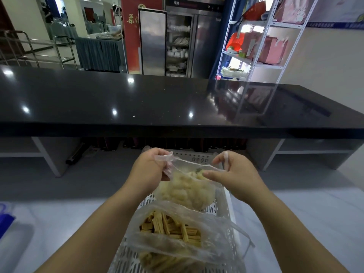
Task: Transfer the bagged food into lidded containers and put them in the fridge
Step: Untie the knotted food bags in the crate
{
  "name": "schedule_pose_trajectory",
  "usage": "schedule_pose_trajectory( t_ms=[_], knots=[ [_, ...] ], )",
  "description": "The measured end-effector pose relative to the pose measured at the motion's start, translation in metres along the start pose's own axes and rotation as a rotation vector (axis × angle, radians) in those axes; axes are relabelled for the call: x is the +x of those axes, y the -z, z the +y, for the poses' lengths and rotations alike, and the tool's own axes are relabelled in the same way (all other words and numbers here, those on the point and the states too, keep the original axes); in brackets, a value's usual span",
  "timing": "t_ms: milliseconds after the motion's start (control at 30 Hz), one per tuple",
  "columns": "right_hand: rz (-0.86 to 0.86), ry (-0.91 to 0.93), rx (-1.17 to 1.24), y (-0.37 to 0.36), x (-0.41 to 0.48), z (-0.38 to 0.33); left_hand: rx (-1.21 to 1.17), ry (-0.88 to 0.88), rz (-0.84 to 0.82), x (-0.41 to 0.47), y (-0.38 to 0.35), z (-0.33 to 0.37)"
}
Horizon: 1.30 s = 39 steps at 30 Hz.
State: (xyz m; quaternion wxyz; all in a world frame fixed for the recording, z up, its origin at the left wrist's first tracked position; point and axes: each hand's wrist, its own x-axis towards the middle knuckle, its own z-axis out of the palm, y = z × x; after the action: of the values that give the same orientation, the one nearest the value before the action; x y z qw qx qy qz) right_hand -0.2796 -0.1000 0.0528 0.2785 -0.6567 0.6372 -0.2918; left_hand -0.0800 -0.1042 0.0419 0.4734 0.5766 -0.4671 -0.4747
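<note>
My left hand (151, 168) and right hand (234, 172) pinch the cauliflower bag (187, 190) mouth above the white perforated basket (224, 205), tofu-stick bag (177, 233) nearer me inside it

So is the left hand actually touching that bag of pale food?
Touching. The head view shows the left hand pinching the rim of the bag of pale food, plastic bunched between its fingers.

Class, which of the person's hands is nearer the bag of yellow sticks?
Left. The left hand is up and slightly left of the bag of yellow sticks; the right hand is farther up-right.
</note>
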Motion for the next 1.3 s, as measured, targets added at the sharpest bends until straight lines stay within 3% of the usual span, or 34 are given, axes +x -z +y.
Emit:
schedule_pose_trajectory(
  t_ms=[67, 133, 233, 367, 500, 800, 900, 1033, 1133, 1300],
  knots=[
    [-0.008, -0.003, -0.244, 0.000, 0.000, -0.004, -0.050, 0.004, -0.001, -0.001, -0.001, 0.000],
    [-0.029, -0.033, -0.386, 0.001, 0.003, -0.004, 0.138, -0.075, -0.047, -0.003, 0.002, -0.003],
    [-0.066, -0.101, -0.354, 0.001, 0.007, 0.002, 0.401, -0.128, -0.088, -0.005, 0.003, -0.003],
    [-0.132, -0.248, 0.381, 0.003, 0.007, 0.005, 0.442, -0.173, 0.034, -0.005, 0.004, -0.002],
    [-0.229, -0.429, 1.089, 0.002, 0.009, 0.011, 0.093, -0.032, 0.052, 0.001, 0.015, -0.004],
    [-0.107, -0.656, 1.978, -0.017, 0.024, 0.027, -0.774, 0.385, -0.057, 0.001, 0.019, -0.009],
    [-0.199, -0.701, 1.949, -0.022, 0.027, 0.034, -0.962, 0.491, -0.051, 0.007, 0.018, -0.014],
    [-0.438, -0.686, 1.699, -0.025, 0.024, 0.043, -1.042, 0.568, -0.015, 0.013, 0.016, -0.019],
    [-0.397, -0.729, 1.511, -0.024, 0.023, 0.044, -0.887, 0.520, -0.115, 0.011, 0.017, -0.021],
    [-0.474, -0.640, 1.751, -0.027, 0.026, 0.055, -0.406, 0.355, -0.346, 0.006, 0.025, -0.022]
  ],
)
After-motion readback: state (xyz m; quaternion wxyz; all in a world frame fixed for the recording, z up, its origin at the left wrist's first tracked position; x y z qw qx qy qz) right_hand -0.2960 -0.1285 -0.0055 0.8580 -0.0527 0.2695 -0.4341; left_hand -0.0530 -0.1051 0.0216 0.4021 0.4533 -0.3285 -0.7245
